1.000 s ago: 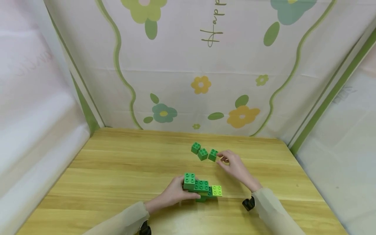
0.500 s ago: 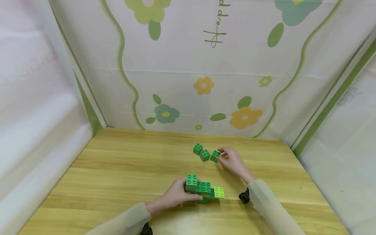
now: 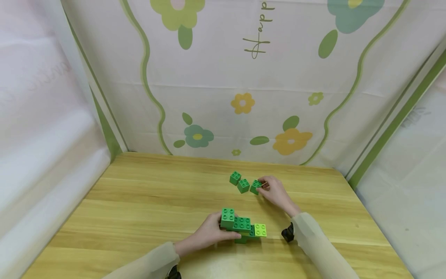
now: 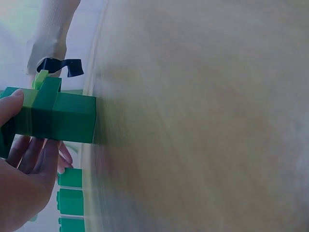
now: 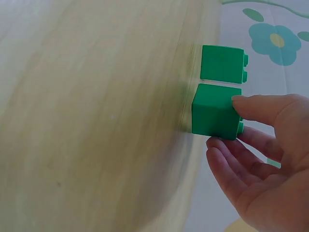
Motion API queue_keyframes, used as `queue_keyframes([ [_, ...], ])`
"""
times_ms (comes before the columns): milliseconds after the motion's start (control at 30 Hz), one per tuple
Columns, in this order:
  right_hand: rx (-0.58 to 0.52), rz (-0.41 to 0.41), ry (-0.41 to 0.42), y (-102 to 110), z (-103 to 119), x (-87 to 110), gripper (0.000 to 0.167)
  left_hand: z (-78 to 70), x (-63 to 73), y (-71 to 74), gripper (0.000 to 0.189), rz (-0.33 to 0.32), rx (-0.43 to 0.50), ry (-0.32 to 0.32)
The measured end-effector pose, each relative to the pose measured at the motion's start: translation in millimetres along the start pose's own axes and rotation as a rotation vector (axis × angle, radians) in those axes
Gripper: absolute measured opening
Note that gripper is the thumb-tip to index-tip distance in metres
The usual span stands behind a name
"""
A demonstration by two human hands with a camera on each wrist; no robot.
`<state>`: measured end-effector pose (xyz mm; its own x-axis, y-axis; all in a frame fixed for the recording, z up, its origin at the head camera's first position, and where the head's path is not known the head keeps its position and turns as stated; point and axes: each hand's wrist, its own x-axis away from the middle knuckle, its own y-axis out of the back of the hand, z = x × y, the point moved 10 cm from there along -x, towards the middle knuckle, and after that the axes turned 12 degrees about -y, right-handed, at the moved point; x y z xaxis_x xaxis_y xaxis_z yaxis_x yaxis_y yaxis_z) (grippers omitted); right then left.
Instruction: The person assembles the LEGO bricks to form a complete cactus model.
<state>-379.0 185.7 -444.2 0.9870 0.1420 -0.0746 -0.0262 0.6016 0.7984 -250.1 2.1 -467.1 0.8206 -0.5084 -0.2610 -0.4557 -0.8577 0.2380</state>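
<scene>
My left hand (image 3: 209, 231) grips a built piece of toy building bricks (image 3: 242, 224), low over the near middle of the table. A square green brick tops its left end, and a lime brick (image 3: 260, 230) sits at its right end. In the left wrist view the thumb lies on one side of this piece (image 4: 72, 116) and the fingers on the other. Farther out, my right hand (image 3: 277, 193) pinches a small green brick (image 3: 255, 186) between thumb and fingers. The right wrist view shows the thumb at the studded edge of that brick (image 5: 215, 113).
Two more green bricks, one (image 3: 243, 186) just left of the pinched brick and another (image 3: 235, 178) behind it, stand studs up on the wooden table (image 3: 156, 193). White flower-printed cloth (image 3: 209, 97) walls the back and both sides.
My right hand has come in to the left, and its thumb and fingers have closed on the rightmost green brick. The left hand keeps its grip on the built piece.
</scene>
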Motion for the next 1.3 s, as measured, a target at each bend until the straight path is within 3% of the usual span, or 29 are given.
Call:
queue_keyframes([
  [567, -0.026, -0.001, -0.016, 7.2, -7.2, 11.7, 0.031, 5.9, -0.5, 0.8, 0.04, -0.003, -0.025, 0.014],
  [1300, -0.031, -0.008, 0.021, 26.4, 14.1, 58.0, 0.029, 4.2, -0.1, 1.3, 0.039, -0.006, -0.045, 0.04],
])
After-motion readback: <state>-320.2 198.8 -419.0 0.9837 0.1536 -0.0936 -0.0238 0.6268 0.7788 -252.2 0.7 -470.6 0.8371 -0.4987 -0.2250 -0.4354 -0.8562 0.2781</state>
